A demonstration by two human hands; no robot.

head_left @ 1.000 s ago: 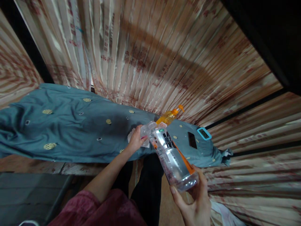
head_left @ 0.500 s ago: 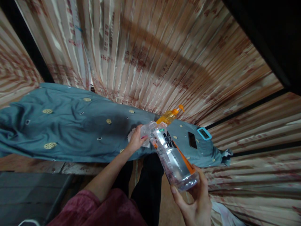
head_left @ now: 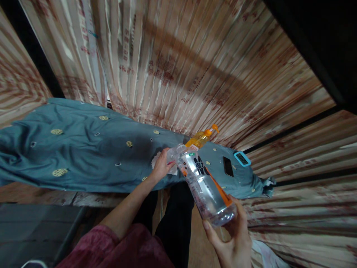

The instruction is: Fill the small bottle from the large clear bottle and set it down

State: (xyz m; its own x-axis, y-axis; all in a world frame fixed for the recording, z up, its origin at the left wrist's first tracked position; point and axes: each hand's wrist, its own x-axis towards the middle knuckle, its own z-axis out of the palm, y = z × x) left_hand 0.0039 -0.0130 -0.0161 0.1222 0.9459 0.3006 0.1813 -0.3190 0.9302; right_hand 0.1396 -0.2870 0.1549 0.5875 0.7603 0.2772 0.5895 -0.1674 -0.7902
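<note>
A clear plastic bottle (head_left: 208, 190) with a silver, black and orange label is tilted in front of me, its base toward me. My right hand (head_left: 232, 236) grips it near the base, thumb on one side and fingers on the other. At its upper end, a small clear plastic container (head_left: 175, 152) touches or overlaps it; its exact shape is hard to make out. Closed around that container is my left hand (head_left: 162, 166). Under the left hand lies a white tissue (head_left: 174, 170). Just behind the bottle's top is an orange pump bottle (head_left: 198, 139).
A teal patterned cloth (head_left: 92, 152) covers the long narrow surface. To the right lie a dark phone (head_left: 228, 166) and a blue-framed digital clock (head_left: 242, 159). Pleated curtains (head_left: 173, 63) hang close behind. A grey box-like surface (head_left: 36, 230) stands at lower left.
</note>
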